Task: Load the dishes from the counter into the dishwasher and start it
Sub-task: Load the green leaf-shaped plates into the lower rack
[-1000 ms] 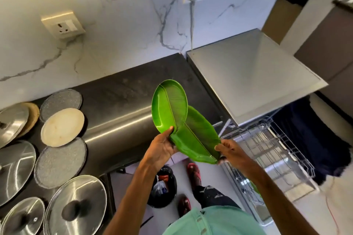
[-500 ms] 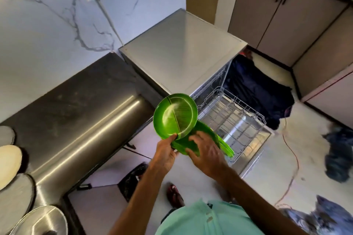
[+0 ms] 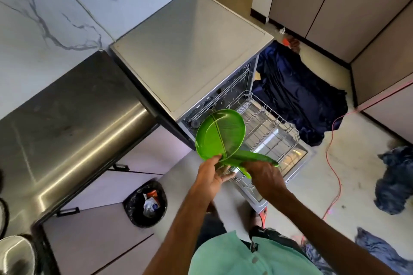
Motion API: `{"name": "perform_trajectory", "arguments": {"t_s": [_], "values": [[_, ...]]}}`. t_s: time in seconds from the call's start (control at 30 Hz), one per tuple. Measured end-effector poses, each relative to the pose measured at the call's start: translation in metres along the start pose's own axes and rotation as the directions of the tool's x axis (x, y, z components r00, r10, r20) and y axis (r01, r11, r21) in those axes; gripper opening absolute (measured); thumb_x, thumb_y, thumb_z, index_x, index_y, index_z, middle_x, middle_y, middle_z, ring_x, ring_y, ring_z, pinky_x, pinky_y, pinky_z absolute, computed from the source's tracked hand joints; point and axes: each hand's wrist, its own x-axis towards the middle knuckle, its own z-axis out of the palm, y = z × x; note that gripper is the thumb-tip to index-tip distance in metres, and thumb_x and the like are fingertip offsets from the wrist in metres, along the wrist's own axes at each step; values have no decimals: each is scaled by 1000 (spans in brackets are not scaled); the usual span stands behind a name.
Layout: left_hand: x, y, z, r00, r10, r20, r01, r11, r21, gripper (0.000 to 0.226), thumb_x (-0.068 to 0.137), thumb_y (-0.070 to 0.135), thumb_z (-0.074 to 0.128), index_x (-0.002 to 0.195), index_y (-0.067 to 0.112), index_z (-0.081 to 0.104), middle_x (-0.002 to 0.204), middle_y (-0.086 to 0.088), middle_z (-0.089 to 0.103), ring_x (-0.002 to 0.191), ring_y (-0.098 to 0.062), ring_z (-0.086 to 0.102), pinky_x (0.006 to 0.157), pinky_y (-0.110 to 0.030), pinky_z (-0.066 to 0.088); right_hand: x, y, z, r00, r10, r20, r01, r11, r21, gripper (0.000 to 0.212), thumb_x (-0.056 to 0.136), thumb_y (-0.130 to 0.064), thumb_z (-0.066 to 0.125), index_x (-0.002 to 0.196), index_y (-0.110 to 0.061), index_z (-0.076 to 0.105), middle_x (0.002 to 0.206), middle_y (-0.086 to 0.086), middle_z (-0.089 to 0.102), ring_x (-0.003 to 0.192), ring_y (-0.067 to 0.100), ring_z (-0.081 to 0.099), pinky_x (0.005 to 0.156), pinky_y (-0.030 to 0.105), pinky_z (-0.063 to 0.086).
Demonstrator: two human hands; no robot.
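With the left hand (image 3: 210, 177), pinches the lower rim of a green plate (image 3: 220, 134), face tilted up, just in front of the open dishwasher (image 3: 190, 51). With the right hand (image 3: 266, 176), fingers curled over it, grips a second green plate (image 3: 253, 156), seen edge-on and touching the first at its lower rim. Holds both above the pulled-out wire rack (image 3: 271, 134) at the dishwasher's front. Left of the dishwasher, a dark worktop (image 3: 67, 107); beneath that, a black-lined bin (image 3: 134, 212) on the floor (image 3: 312, 187). Right of the dishwasher, a dark blue cloth (image 3: 295, 91) and an orange cable (image 3: 328, 147).
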Motion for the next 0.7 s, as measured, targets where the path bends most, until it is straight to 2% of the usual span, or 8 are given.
{"name": "perform_trajectory", "arguments": {"t_s": [0.13,0.2,0.27,0.33,0.37,0.43,0.53,0.7], "values": [[47,9,12,994,-22,-103,34,993,114,8,100,12,57,100,8,64,112,-16,59,103,-27,59,74,-54,56,42,68,17,965,259,28,-258,932,255,28,86,-11,70,104,-31,77,102,6,77,86,31,73,77,45,60],[83,11,17,991,-28,-132,47,988,146,9,100,10,57,105,5,63,120,-15,59,115,-26,57,80,-51,55,64,104,35,962,271,-25,-248,911,329,31,81,1,72,102,-21,80,95,6,78,78,24,73,72,41,60],[120,12,21,984,-26,-174,54,986,157,16,100,8,57,114,1,61,119,-14,60,116,-24,57,88,-48,54,85,131,45,949,310,-59,-269,892,363,33,79,9,69,102,-12,80,82,5,77,68,16,68,66,26,57],[163,6,23,977,-26,-214,65,982,175,21,100,7,57,120,-1,59,112,-12,61,112,-23,58,96,-45,54,110,158,62,928,366,-65,-314,865,392,26,81,9,66,97,-6,79,62,-4,62,58,4,55,56,7,41],[186,1,23,973,-29,-227,74,979,191,21,100,7,57,120,-1,58,107,-11,61,109,-22,59,97,-43,54,123,170,74,925,376,-62,-324,861,391,18,81,6,63,87,-4,77,55,-8,51,53,1,47,51,8,36],[226,-11,20,969,-46,-241,95,976,196,15,101,6,55,115,1,57,96,-9,63,98,-20,62,92,-37,55,148,188,100,924,382,-34,-341,858,385,12,79,-7,54,72,-2,63,51,-2,41,50,11,42,49,24,38],[283,-36,12,961,-76,-265,129,974,187,7,102,4,52,103,6,58,87,-8,66,81,-16,65,81,-30,55,182,224,160,911,413,20,-386,833,397,14,77,-8,52,75,0,63,62,16,56,58,27,55,56,40,45],[351,-70,-15,928,-79,-364,137,981,135,11,100,3,54,108,7,60,87,-7,68,77,-16,67,67,-28,53,210,258,266,893,427,144,-447,801,398,38,68,-11,43,88,-2,74,75,20,70,68,34,68,60,28,45]]}}
